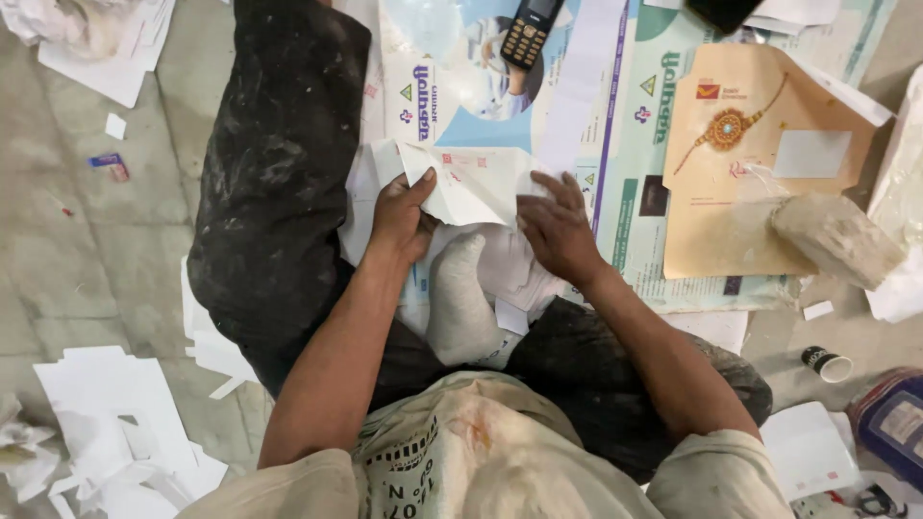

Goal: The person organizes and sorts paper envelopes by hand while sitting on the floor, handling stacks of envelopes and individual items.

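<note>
I sit on the floor and look down at my lap and legs. My left hand (402,216) pinches the left corner of a folded white paper sheet (471,185), thumb on top. My right hand (556,229) rests on the same sheet's right side with its fingers spread and pressing. More white sheets (510,274) lie stacked under the hands. A pale, dusty foot (461,298) pokes up between my arms just below the paper.
A large printed poster (615,106) covers the floor ahead. On it lie a dark keypad phone (527,31), a tan envelope (760,154) and a grey stone (835,238). Paper scraps (106,423) litter the left floor. A small roll (825,363) lies at right.
</note>
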